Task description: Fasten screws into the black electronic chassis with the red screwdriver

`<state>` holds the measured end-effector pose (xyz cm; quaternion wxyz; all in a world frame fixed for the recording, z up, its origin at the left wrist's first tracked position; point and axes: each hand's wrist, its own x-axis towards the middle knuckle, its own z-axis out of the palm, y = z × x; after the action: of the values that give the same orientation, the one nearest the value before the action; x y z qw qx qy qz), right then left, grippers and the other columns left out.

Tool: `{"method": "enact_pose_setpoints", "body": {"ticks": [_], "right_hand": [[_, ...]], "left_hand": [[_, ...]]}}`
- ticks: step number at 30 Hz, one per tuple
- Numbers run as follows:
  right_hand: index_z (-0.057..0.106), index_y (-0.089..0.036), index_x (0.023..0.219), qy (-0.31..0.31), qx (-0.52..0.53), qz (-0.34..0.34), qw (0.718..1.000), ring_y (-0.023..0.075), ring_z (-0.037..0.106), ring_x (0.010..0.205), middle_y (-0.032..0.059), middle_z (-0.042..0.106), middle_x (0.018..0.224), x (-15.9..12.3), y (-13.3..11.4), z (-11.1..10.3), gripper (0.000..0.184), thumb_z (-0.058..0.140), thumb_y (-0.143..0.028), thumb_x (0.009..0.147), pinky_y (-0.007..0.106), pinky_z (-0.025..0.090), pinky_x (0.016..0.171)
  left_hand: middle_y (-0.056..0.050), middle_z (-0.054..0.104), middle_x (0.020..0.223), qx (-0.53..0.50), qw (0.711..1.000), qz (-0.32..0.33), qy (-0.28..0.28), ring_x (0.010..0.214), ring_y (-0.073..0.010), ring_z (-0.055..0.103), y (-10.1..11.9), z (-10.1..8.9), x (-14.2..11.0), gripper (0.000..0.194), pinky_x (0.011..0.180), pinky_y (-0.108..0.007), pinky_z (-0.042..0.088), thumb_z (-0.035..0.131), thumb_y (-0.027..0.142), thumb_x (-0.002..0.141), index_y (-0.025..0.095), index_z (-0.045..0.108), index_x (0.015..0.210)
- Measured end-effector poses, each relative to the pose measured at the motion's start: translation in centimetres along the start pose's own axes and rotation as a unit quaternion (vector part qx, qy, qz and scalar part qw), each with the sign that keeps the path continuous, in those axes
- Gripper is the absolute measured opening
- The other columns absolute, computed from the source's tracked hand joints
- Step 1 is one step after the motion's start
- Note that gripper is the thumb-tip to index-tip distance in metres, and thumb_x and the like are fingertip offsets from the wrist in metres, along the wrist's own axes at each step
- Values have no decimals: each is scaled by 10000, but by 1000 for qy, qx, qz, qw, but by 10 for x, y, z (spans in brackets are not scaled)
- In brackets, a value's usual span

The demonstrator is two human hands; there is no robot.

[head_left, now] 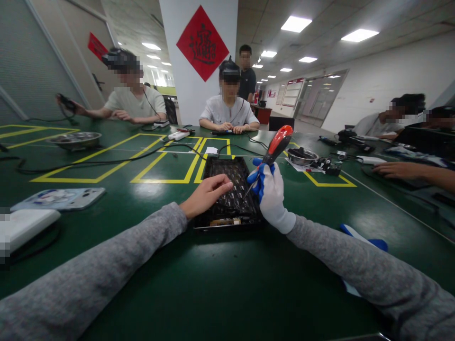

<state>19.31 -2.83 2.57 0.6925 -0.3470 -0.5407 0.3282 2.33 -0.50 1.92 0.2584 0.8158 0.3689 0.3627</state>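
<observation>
A shallow black tray-like case (199, 225) lies on the green table in front of me, with rows of small shiny pieces (229, 177) inside and a brownish-gold part (224, 221) along its near end. My bare left hand (209, 192) reaches over the case's left side, fingers stretched out and holding nothing visible. In a white glove with blue fingers, my right hand (272, 192) is closed around a screwdriver (279, 144) with a red and black handle. The handle points up, and its thin shaft slants down over the right part of the case. Whether the tip touches anything cannot be made out.
Another blue-and-white glove (366, 239) lies partly under my right forearm. A phone (59, 199) and a white device (26, 229) are at left. Metal bowls (76, 141) (302, 156) and cables stand farther off. Several people sit around the table; a person's arm (408, 171) rests at right.
</observation>
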Motion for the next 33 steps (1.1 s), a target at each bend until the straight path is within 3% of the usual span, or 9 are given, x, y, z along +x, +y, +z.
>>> {"method": "enact_pose_setpoints", "body": {"ticks": [4,9,24,33], "right_hand": [[529,-193,973,-35,3,18,999,63,446,475,-33,516,609,-1,0,0,325,395,-462,850,181,361,440],[526,-185,976,-108,-11,38,993,64,439,448,-33,527,601,-2,-2,-2,333,401,-466,847,183,353,410],[530,-177,921,-151,-74,-2,986,71,456,517,-28,514,645,-2,-3,-1,271,420,-415,853,205,385,490],[534,-177,912,-140,-67,4,988,78,470,525,-28,512,628,-2,-5,-1,272,419,-415,852,206,394,495]], "left_hand": [[8,522,661,-8,996,40,-84,627,-108,452,6,-4,-2,425,623,-237,350,324,410,884,135,617,745],[-14,539,688,-22,988,69,-134,637,-107,461,6,-3,-2,517,635,-227,346,269,403,907,121,672,747],[-60,594,822,3,974,114,-196,739,-125,512,3,-2,1,575,731,-225,384,232,410,915,123,707,763],[-60,583,806,10,971,118,-207,719,-122,507,5,-3,1,582,709,-228,382,224,411,917,126,710,770]]}}
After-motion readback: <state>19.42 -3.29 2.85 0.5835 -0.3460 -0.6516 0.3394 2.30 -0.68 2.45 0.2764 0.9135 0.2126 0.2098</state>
